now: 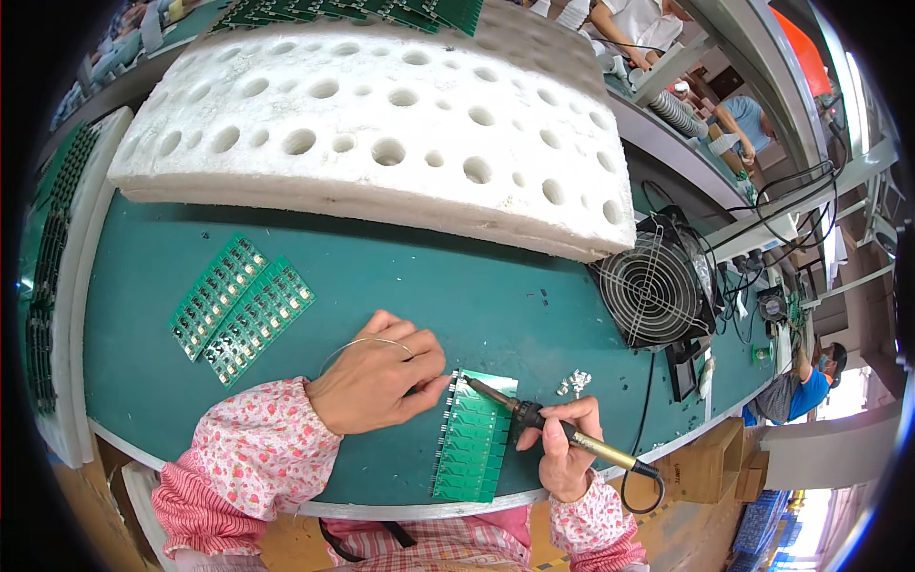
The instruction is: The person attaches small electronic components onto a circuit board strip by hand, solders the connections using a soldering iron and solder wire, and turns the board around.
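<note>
A green circuit board (474,443) lies near the table's front edge, with a row of small silvery parts along its left side. My right hand (564,462) grips a soldering iron (596,446) with a black and gold handle. Its tip points at the board's upper left corner. My left hand (381,377) is closed, thumb and fingertips by that same corner. A thin solder wire (367,340) loops over its back and runs into the fingers, where its end is hidden.
Two boards with mounted parts (238,310) lie left. Small white pieces (574,383) are heaped right of my board. A white foam block (381,124) with round holes spans the back. A fan (650,286) stands right, with a cable running down. Other people are at work farther off.
</note>
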Motion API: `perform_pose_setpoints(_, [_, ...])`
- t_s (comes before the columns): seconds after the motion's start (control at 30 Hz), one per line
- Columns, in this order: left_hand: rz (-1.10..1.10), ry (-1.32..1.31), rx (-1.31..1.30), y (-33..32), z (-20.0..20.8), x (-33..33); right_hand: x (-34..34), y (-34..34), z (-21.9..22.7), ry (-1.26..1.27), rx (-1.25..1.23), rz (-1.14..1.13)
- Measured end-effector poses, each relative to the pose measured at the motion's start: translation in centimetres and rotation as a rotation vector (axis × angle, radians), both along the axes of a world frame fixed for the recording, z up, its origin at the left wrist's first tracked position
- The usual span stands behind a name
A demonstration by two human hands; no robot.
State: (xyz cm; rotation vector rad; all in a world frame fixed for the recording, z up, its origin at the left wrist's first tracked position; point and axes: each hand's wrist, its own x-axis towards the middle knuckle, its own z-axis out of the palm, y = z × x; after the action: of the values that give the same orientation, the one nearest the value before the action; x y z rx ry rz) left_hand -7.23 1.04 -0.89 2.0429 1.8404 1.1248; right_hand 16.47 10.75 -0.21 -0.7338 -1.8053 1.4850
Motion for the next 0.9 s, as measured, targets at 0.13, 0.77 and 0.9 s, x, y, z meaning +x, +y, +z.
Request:
perform_pose_setpoints(0.13, [-0.004,0.067,0.061,-0.02,-0.23,0.15,0.1,-0.22,0.39,-0.094,0.205,-0.003])
perform_pose_setpoints(0.77, [0.0,0.064,0.056,-0.15,-0.27,0.2,0.04,-0.51,-0.2,0.029,0.124,-0.07])
perform_pose_setpoints(0.9, [0.003,0.082,0.063,-0.15,-0.22,0.15,-0.19,-0.38,-0.21,0.005,0.137,-0.018])
